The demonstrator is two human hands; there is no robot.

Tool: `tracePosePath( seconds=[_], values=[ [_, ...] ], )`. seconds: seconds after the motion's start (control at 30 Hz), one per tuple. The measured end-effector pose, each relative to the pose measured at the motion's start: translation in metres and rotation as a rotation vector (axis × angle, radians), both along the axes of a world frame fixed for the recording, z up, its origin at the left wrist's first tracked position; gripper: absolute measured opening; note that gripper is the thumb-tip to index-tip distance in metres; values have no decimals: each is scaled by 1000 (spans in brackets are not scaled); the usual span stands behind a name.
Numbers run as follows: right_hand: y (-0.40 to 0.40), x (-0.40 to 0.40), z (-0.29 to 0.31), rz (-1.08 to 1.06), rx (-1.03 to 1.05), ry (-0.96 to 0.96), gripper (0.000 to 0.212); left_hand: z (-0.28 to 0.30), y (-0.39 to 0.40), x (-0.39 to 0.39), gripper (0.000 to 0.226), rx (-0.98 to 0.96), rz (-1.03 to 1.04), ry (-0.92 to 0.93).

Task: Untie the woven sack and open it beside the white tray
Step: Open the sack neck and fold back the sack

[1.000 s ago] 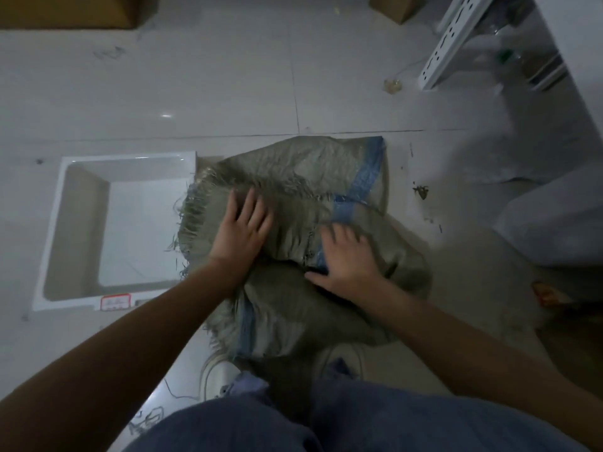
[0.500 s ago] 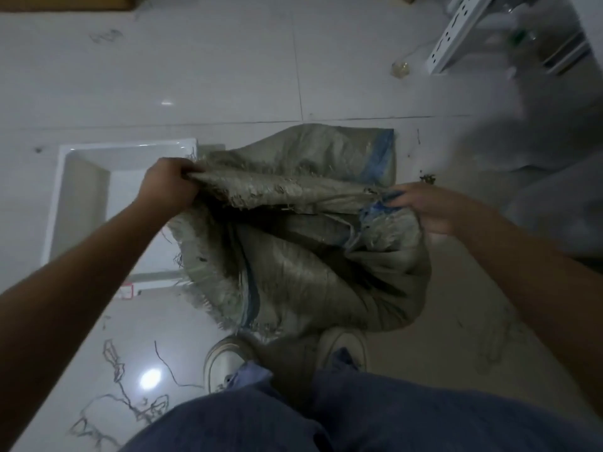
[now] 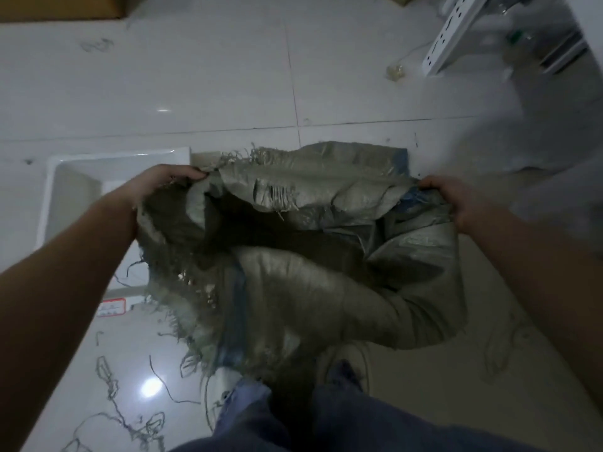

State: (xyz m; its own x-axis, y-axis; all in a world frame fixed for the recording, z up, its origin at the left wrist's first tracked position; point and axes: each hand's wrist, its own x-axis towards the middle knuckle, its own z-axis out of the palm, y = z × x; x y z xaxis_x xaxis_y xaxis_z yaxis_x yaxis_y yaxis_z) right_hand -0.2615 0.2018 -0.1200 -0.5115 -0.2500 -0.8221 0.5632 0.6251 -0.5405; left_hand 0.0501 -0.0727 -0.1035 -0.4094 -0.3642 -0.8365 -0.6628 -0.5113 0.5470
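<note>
The sack (image 3: 293,288) lies on the floor (image 3: 212,76) just right of the white tray (image 3: 49,190), mouth facing up, stretched left to right. It is grey-green, frayed, with blue stripes. The left hand (image 3: 156,184) and right hand (image 3: 453,197) each clench an opposite rim edge, arms spread.

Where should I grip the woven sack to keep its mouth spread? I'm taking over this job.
Judging by its pose, grip the woven sack at opposite ends of its frayed rim, from the sides, where the left hand and right hand pinch it; the slack middle sags.
</note>
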Motion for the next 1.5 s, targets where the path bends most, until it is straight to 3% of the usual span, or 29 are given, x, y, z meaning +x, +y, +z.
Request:
tracePosePath(
  seconds=[0.1, 0.17, 0.2, 0.27, 0.3, 0.37, 0.47, 0.53, 0.6, 0.63, 0.7, 0.73, 0.77, 0.8, 0.87, 0.93, 1.03, 1.13, 1.23, 1.3, 1.37, 1.43, 1.5],
  values=[
    [-9, 3, -16, 71, 155, 0, 17, -20, 19, -14, 62, -74, 69, -54],
    [-17, 7, -24, 230, 295, 137, 25, -29, 35, -25, 61, -111, 54, -130],
    [-22, 9, -28, 319, 354, 293, 37, -31, 40, -27, 51, -148, 55, -167],
    [-31, 18, -26, 507, 468, 803, 48, -37, 46, -30, 41, -204, 80, -280],
    [-35, 26, -21, 584, 403, 1026, 49, -39, 49, -32, 39, -217, 85, -309],
    [-41, 47, -11, 872, 208, 1258, 60, -39, 53, -38, 36, -154, 147, -315],
    [-45, 85, -18, 1414, 348, 1234, 95, -30, 57, -49, 26, -167, 153, -308],
    [-47, 99, -23, 1420, 460, 1188, 88, -26, 57, -55, 34, -450, 123, -360],
    [-42, 120, -16, 1175, 368, 1262, 61, -15, 65, -51, 42, -1120, -139, -382],
    [-37, 133, -14, 1057, 283, 1334, 48, -8, 77, -51, 39, -1451, -363, -187],
    [-21, 162, -17, 970, 134, 1365, 42, 0, 110, -59, 29, -1845, -970, 320],
    [-10, 177, -24, 998, 78, 1367, 49, -7, 122, -65, 27, -1924, -1279, 444],
    [-2, 187, -31, 1077, 49, 1257, 59, -15, 129, -72, 31, -1925, -1551, 394],
    [2, 193, -34, 1154, 91, 1068, 68, -25, 131, -79, 37, -1861, -1750, 222],
    [13, 191, -37, 1320, 227, 554, 91, -43, 124, -89, 58, -1666, -1931, -132],
    [21, 186, -38, 1463, 193, 401, 96, -51, 121, -96, 69, -1644, -1943, -364],
    [32, 185, -33, 1696, 112, 391, 65, -54, 109, -94, 72, -1657, -1774, -525],
    [44, 175, -27, 1860, 77, 576, 46, -54, 74, -78, 78, -1577, -1523, -778],
    [57, 150, -18, 1816, 131, 713, 48, -51, 49, -51, 69, -1331, -1308, -971],
    [62, 132, -13, 1717, 170, 717, 44, -45, 44, -38, 65, -1204, -1263, -1053],
    [59, 115, -10, 1404, 67, 966, 45, -35, 51, -35, 67, -1214, -1297, -1101],
    [44, 99, -5, 1017, 95, 1347, 53, -23, 64, -40, 66, -1393, -1224, -1009],
    [16, 87, -1, 857, 257, 1430, 78, -13, 74, -51, 65, -1626, -1082, -798]
  ],
)
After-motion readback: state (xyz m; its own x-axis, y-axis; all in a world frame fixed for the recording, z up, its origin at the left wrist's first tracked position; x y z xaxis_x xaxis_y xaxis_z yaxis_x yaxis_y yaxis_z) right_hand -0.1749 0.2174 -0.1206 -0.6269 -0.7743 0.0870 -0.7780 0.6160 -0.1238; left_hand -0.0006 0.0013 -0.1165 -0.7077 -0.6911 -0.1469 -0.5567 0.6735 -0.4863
